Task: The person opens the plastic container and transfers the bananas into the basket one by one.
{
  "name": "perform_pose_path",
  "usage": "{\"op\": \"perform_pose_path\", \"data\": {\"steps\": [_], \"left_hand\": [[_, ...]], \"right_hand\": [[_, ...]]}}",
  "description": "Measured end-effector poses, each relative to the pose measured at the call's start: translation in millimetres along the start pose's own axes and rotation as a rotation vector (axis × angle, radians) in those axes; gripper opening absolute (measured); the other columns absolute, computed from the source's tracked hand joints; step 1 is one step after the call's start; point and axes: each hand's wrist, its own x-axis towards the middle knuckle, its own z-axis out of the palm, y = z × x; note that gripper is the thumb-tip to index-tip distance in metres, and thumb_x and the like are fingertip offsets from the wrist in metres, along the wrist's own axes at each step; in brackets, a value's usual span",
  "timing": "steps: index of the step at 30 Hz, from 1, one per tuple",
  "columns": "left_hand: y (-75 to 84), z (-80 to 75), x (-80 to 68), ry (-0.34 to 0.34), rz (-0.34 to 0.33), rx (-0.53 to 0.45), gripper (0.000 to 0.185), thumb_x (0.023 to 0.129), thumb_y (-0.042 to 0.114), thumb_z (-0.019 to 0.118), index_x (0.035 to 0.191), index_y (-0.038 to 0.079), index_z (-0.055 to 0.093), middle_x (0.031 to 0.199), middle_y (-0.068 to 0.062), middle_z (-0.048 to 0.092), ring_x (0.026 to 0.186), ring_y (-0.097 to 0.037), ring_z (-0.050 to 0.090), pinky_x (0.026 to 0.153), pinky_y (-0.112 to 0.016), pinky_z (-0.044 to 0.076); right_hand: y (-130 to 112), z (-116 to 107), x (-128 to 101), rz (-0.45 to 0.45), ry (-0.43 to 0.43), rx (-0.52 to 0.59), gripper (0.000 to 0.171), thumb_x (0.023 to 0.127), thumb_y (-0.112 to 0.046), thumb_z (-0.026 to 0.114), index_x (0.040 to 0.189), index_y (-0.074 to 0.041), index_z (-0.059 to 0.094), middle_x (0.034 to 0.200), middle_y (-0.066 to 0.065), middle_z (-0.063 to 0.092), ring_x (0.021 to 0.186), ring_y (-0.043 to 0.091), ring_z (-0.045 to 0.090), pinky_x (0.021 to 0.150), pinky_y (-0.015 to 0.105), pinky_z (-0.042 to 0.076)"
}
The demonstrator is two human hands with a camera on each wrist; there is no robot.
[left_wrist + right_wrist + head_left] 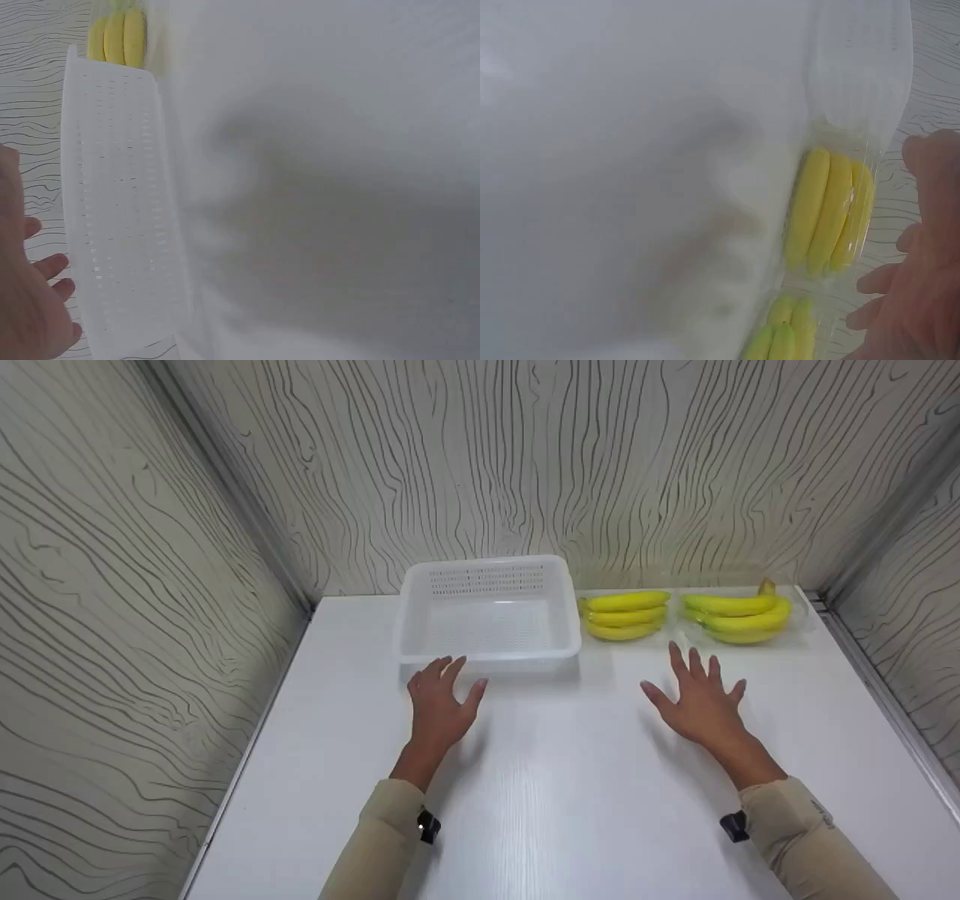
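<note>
A white plastic basket (487, 652) with slotted walls stands at the back of the table. Just in front of its near rim, my left hand (442, 705) hovers with fingers loosely bent and thumb apart, holding nothing. To the basket's right lies a clear pack of bananas (626, 616), also seen beyond the basket in the left wrist view. A second clear pack of bananas (739, 619) sits further right. My right hand (701, 701) is spread in front of the two packs, fingers apart and nothing in its grasp. In the right wrist view both packs show beside the hand (922, 255).
The white table (540, 780) meets a wood-grain patterned wall (465, 465) right behind the basket and packs. Similar panels (112, 622) rise on the left and right, with metal strips along the corners. Both forearms wear beige sleeves (375, 840) with dark wrist devices (735, 826).
</note>
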Motion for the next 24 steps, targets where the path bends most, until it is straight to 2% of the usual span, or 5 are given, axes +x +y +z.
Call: {"op": "perform_pose_path", "data": {"steps": [4,7,14,20,24], "left_hand": [[-7.8,4.8,-7.8,0.086,0.02,-0.027,0.04,0.102,0.042,0.07,0.129,0.013,0.074,0.134,-0.013,0.071,0.13,-0.033,0.063,0.117,-0.058,0.042],[-12.9,8.2,-12.1,0.111,0.022,-0.046,0.03,0.102,0.037,0.071,0.121,0.013,0.076,0.125,-0.01,0.075,0.121,-0.031,0.068,0.112,-0.055,0.048],[-19.9,13.4,-20.0,0.064,-0.012,-0.062,0.027,0.103,0.033,0.071,0.118,0.011,0.078,0.118,-0.009,0.078,0.114,-0.029,0.074,0.106,-0.053,0.054],[-22.8,16.8,-26.2,0.01,-0.07,-0.086,0.024,0.104,0.031,0.069,0.118,0.014,0.078,0.118,-0.007,0.078,0.115,-0.028,0.074,0.101,-0.049,0.057],[-22.7,18.6,-30.5,-0.024,-0.108,-0.13,0.025,0.105,0.031,0.067,0.12,0.015,0.077,0.119,-0.005,0.078,0.116,-0.026,0.074,0.102,-0.048,0.058]], "right_hand": [[13,-4,2,0.005,0.023,0.02,0.097,0.104,-0.077,0.036,0.173,-0.015,0.008,0.174,0.037,0.007,0.157,0.069,-0.001,0.111,0.094,-0.004],[23,-8,7,0.013,0.059,0.049,0.093,0.106,-0.073,0.036,0.172,-0.011,0.017,0.173,0.038,0.011,0.156,0.069,0.003,0.112,0.094,0.003],[62,-12,27,0.03,0.267,0.07,0.084,0.11,-0.062,0.041,0.165,0.0,0.032,0.17,0.041,0.019,0.156,0.068,0.012,0.115,0.089,0.016],[98,-21,45,0.086,0.418,0.166,0.081,0.11,-0.052,0.046,0.168,0.001,0.024,0.177,0.031,0.006,0.163,0.058,0.004,0.118,0.089,0.012],[111,-35,59,0.107,0.502,0.245,0.078,0.11,-0.045,0.049,0.168,0.0,0.023,0.18,0.025,0.005,0.165,0.054,0.003,0.122,0.087,0.008]]}}
